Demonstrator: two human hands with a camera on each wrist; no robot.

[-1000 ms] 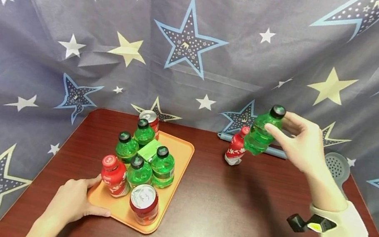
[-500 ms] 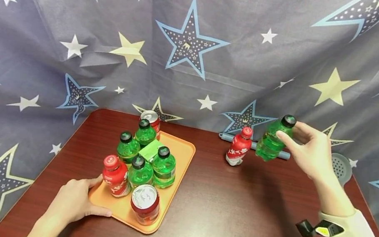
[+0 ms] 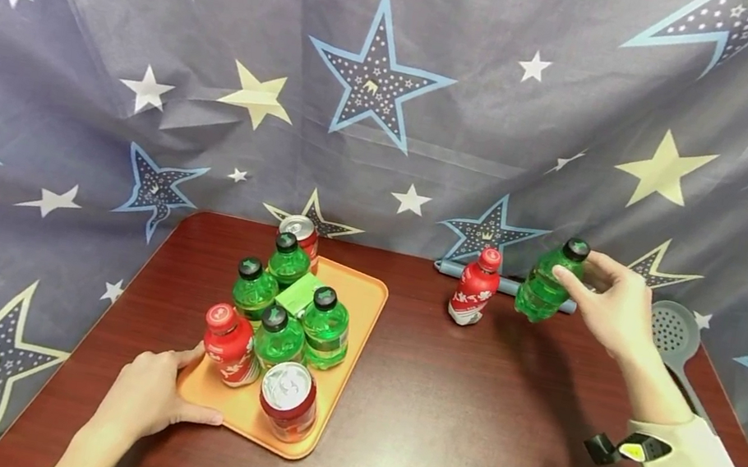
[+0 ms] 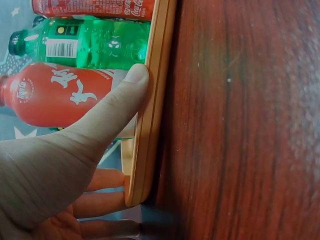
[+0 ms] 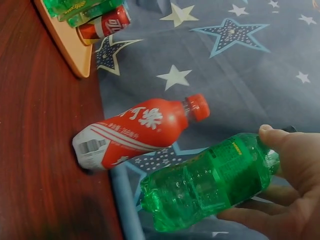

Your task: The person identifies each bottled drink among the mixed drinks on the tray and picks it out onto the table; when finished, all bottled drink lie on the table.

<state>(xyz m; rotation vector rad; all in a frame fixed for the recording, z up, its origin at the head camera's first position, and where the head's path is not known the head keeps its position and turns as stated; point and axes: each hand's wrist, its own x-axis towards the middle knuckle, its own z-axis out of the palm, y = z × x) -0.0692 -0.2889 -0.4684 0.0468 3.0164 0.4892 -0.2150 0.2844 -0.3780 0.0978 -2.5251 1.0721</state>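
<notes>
My right hand (image 3: 617, 306) pinches a green plastic bottle (image 3: 545, 285) near its black-capped top. The bottle hangs slightly tilted over the back right of the table, its base close to the tabletop. Just left of it stands a red bottle (image 3: 475, 286) with a white lower part, also large in the right wrist view. With thumb and fingers, my left hand (image 3: 146, 394) holds the near left corner of an orange tray (image 3: 362, 298); in the left wrist view the thumb (image 4: 112, 107) lies along the rim. On the tray are several green bottles (image 3: 325, 333), a red bottle (image 3: 231, 350) and cans (image 3: 286, 410).
A light green box (image 3: 299, 295) sits among the tray's bottles. Behind the red bottle, a grey-blue rod-like handle (image 3: 507, 285) lies along the table's back edge. A grey slotted skimmer (image 3: 674, 332) lies at the right. A star-patterned curtain (image 3: 397, 104) encloses the table (image 3: 427, 443).
My right hand has carried the green bottle to the right and lower, away from the red bottle it overlapped in the head view. My left hand and the tray stay in place.
</notes>
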